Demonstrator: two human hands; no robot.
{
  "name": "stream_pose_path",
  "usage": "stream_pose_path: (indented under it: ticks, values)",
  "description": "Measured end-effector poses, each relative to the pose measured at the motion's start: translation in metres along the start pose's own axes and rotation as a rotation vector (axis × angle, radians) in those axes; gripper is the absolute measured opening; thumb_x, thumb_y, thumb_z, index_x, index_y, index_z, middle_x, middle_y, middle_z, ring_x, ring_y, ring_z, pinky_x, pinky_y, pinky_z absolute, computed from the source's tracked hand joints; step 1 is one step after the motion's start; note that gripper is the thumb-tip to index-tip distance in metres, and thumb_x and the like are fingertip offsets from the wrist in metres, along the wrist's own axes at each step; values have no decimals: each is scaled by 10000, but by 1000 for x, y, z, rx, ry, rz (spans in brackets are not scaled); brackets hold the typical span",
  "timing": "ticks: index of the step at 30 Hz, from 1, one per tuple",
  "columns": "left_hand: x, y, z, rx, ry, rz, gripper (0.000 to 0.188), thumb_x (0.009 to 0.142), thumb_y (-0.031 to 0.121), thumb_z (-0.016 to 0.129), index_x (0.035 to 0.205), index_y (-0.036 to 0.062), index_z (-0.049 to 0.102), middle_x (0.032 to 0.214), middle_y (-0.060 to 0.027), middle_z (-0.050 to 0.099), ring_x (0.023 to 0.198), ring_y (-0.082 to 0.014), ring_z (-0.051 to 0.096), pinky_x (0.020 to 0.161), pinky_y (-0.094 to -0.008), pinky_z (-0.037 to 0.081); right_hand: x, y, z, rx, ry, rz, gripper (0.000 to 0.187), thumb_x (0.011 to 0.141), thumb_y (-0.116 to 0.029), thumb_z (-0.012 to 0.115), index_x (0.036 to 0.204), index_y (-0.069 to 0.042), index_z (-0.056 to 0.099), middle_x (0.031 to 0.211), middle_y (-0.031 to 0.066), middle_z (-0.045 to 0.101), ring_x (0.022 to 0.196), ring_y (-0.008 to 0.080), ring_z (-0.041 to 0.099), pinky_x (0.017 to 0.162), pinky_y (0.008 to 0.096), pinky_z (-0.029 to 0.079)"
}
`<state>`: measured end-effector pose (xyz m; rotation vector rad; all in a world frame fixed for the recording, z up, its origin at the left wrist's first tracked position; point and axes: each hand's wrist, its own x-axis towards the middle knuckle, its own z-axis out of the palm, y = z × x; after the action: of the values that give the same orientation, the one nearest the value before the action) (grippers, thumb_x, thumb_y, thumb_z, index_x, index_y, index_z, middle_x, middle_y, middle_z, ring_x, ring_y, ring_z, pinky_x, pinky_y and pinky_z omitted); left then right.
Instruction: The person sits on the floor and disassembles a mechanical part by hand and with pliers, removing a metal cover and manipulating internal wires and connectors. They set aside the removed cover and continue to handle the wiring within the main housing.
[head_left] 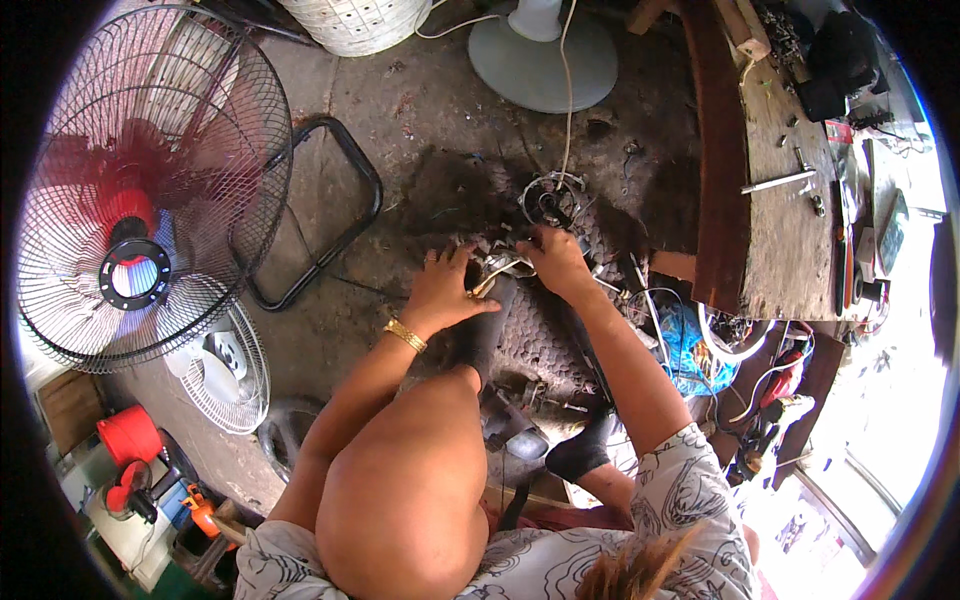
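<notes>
Left hand (440,290): spread flat, fingers splayed wide, pressed down on a dark ribbed mat (545,335); thumb laid against a small metal part (500,266); gold watch (405,335) worn at the wrist.
Right hand (555,262): curled over the same metal part, fingers bent down; whether closed on it or only resting there, could not be told.
Small metal part: lay between the two hands, on the mat's upper edge, touched from both sides; shape partly hidden under the fingers.
Motor housing (550,200): round, with a dark centre and metal ring, sat on the floor just above the right hand; thin wire run upward from it.
Big fan (150,190): red blades behind a black wire guard, stood at far left on a black tube frame (330,215).
White guard (225,370): small, leaned below the big fan.
Pale round base (545,60): stood at top centre.
Wooden bench (785,200): at right, strewn with metal bits and a rod.
Tangle of cables (690,345): blue and other colours, lay beneath the bench, near the right forearm.
Knees: raised in the foreground, dark socks on the mat.
</notes>
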<state>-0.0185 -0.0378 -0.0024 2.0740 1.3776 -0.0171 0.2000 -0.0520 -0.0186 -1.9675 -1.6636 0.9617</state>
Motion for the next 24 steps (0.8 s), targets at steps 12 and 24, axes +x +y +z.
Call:
stream_pose_path:
  ticks: [12,24]
  values:
    - [12,3,36,-247,141,-33,366,779,316,763,1044,98,636,1048,-117,680,999,-372,615,852,-470,496,49,-24,-5,-587,-356,-316,127,789,-59,639,874,-46,732,921,205,697,869,365,695,728,428,567]
    - [-7,5,28,-6,136,45,611,667,356,838,1150,128,540,1195,-144,557,1082,-400,536,855,-524,490,68,-29,11,-514,-590,-352,168,796,-212,710,941,-130,735,892,147,713,899,333,695,738,440,551]
